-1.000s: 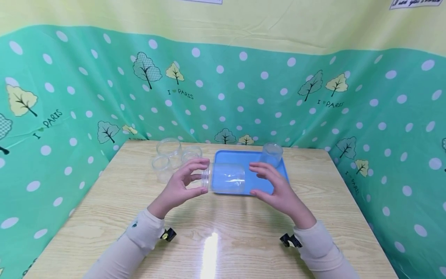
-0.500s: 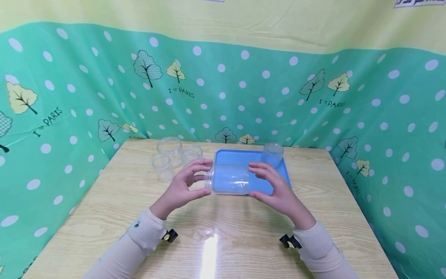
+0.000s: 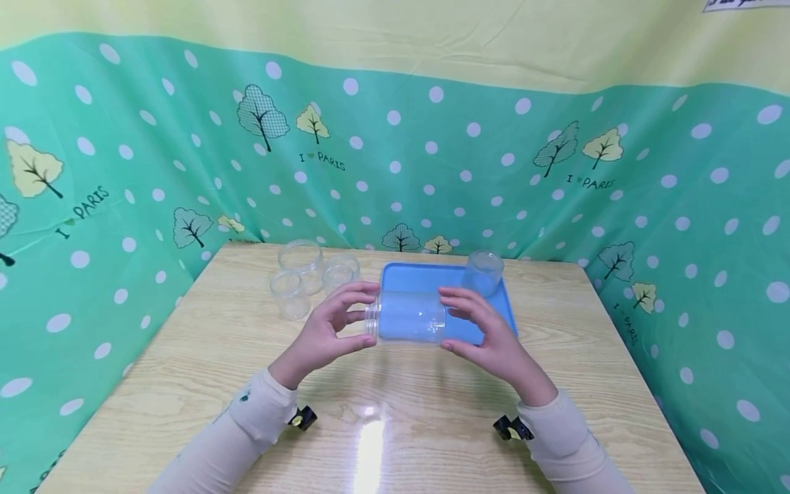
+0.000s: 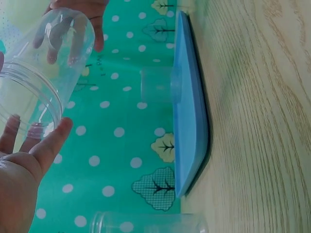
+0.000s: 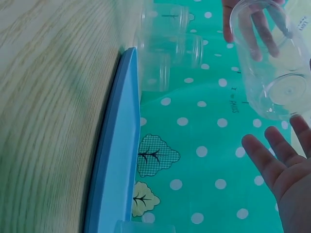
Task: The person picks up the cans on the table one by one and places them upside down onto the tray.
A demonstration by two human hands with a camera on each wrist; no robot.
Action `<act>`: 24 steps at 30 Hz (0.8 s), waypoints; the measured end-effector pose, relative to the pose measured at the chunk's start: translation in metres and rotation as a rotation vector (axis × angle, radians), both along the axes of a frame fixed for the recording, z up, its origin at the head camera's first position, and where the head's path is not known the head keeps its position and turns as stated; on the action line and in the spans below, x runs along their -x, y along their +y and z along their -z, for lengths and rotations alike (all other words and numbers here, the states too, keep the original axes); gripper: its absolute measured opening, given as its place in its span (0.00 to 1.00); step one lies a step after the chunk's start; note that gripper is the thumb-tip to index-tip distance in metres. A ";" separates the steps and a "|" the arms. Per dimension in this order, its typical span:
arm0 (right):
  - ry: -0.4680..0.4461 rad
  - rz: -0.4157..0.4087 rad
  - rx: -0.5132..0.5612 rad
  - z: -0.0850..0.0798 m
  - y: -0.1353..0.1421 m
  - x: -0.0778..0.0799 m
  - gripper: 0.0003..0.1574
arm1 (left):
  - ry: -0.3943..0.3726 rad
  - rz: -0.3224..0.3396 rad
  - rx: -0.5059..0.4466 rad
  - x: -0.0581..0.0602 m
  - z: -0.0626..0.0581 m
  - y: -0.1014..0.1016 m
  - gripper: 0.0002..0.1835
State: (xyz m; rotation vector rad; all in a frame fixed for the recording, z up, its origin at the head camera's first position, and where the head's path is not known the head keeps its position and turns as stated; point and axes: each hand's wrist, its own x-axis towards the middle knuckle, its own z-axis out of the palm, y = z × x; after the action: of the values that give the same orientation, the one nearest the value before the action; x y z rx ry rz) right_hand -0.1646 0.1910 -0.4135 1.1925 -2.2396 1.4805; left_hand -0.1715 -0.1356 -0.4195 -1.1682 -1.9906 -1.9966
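Note:
A clear jar (image 3: 410, 317) with a threaded mouth is held on its side above the table. My left hand (image 3: 327, 331) grips the mouth end between thumb and fingers. Around the jar's base end, my right hand (image 3: 487, 336) spreads its thumb and fingers. In the right wrist view, a gap shows between the nearest right fingertip (image 5: 250, 141) and the jar (image 5: 269, 63); whether other fingers touch the base, I cannot tell. Through the clear wall, the left wrist view shows several right-hand fingers. No lid is visible on the jar.
Behind the jar lies a blue tray (image 3: 420, 276), bearing a clear container (image 3: 484, 274) in its back right corner. Back left on the wooden table stand three clear containers: a wide one (image 3: 300, 264), a narrow one (image 3: 290, 296) and another (image 3: 341, 273). A patterned curtain (image 3: 395, 137) surrounds the table.
The jar has shifted slightly right with my left hand, so its base now lies level with the right fingertips. A gap stood there before. The right hand has barely moved.

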 end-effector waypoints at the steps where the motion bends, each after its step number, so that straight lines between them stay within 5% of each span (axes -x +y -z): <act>1: 0.003 -0.018 0.019 0.001 0.000 0.001 0.45 | 0.001 0.001 -0.001 0.000 0.000 0.000 0.33; 9: -0.054 -0.119 0.126 0.003 -0.003 0.001 0.46 | -0.004 -0.002 -0.009 -0.004 -0.003 0.004 0.33; 24: -0.211 -0.106 0.150 0.002 -0.008 -0.005 0.44 | 0.003 -0.009 -0.018 -0.005 -0.002 0.005 0.32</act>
State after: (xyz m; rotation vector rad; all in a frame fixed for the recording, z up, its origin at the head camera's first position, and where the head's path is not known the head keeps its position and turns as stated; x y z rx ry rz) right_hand -0.1601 0.1835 -0.4158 1.1740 -2.1744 1.8585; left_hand -0.1663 -0.1305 -0.4180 -1.1550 -1.9694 -2.0031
